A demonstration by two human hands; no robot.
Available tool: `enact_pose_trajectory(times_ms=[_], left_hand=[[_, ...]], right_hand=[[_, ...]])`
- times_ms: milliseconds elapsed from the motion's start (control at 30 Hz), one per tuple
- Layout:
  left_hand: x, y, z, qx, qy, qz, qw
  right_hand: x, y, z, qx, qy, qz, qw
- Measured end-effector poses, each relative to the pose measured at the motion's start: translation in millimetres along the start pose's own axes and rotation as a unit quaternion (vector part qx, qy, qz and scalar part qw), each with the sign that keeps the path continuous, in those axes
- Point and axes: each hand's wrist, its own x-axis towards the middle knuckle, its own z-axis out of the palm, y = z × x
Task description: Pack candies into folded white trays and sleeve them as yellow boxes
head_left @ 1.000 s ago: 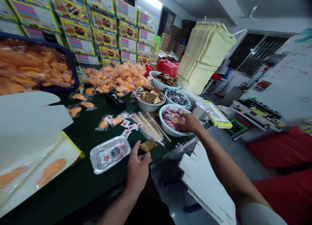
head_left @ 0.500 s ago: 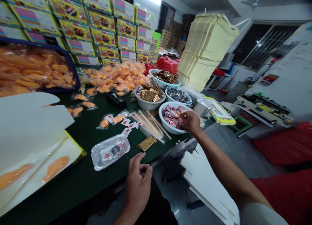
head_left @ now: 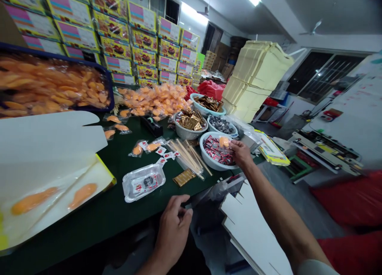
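My right hand (head_left: 241, 152) pinches a small orange piece in clear wrapping (head_left: 224, 142). It is held over a pale blue bowl (head_left: 205, 160) full of small red packets (head_left: 215, 151). My left hand (head_left: 176, 225) hovers by the table's front edge, its fingers loosely curved and apart from the thumb, with nothing visible in it. A gold packet (head_left: 184, 177) lies just beyond it. Left of that stands a clear plastic tray (head_left: 129, 190) with small red-and-white packets and a dark round piece inside. Wooden sticks in a clear bag (head_left: 188, 157) lie behind the gold packet.
Bowls of gold packets (head_left: 191, 121) and dark wrapped pieces (head_left: 221, 125) stand behind. Wrapped orange pieces fill a dark blue crate (head_left: 111, 82) and form a pile (head_left: 158, 100). An open white box (head_left: 47, 138) sits left, a tape dispenser (head_left: 151, 126) mid-table.
My right hand has lifted a little from the bowl, and the wrapped orange piece now shows clearly in its fingers. The left hand stays near the table edge. The camera view has shifted.
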Motion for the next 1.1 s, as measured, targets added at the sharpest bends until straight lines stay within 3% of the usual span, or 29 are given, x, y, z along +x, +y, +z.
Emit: enact_pose_trajectory(times_ms=[67, 167, 300, 433, 600, 800, 900, 967, 1033, 1100], left_hand=[[24.7, 19.2, 9.1, 0.003, 0.002, 0.027, 1.0], [84.8, 61.9, 34.5, 0.01, 0.017, 0.051, 0.999], [168.3, 113.6, 82.7, -0.068, -0.022, -0.04, 0.997], [213.4, 124.9, 125.8, -0.107, -0.092, -0.087, 0.986], [223.4, 98.7, 151.8, -0.109, -0.1, -0.12, 0.982], [225.1, 82.0, 160.4, -0.131, -0.066, -0.073, 0.986], [226.6, 86.9, 155.8, -0.147, -0.054, -0.028, 0.987], [222.5, 91.7, 147.6, -0.16, -0.059, 0.001, 0.985], [211.1, 95.4, 135.0, -0.178, -0.072, 0.015, 0.981], [191.7, 96.7, 118.3, -0.204, -0.094, 0.008, 0.974]], right_hand=[[-7.6, -3.8, 0.8, 0.009, 0.01, -0.015, 1.0], [-19.5, -13.4, 3.7, 0.008, 0.004, -0.043, 0.999], [-23.9, -27.5, 5.6, 0.0, 0.009, -0.088, 0.996], [-13.8, -26.3, 0.9, -0.018, 0.027, -0.113, 0.993], [-4.3, -0.1, -8.8, -0.031, 0.023, -0.098, 0.994], [-8.7, 13.2, -15.3, -0.015, 0.016, -0.083, 0.996], [-14.3, 2.6, -18.7, -0.004, -0.007, -0.065, 0.998], [-19.9, -7.0, -20.3, 0.017, -0.058, -0.064, 0.996], [-28.4, -15.8, -20.7, 0.023, -0.101, -0.09, 0.991], [-41.5, -22.0, -19.1, -0.015, -0.096, -0.15, 0.984]])
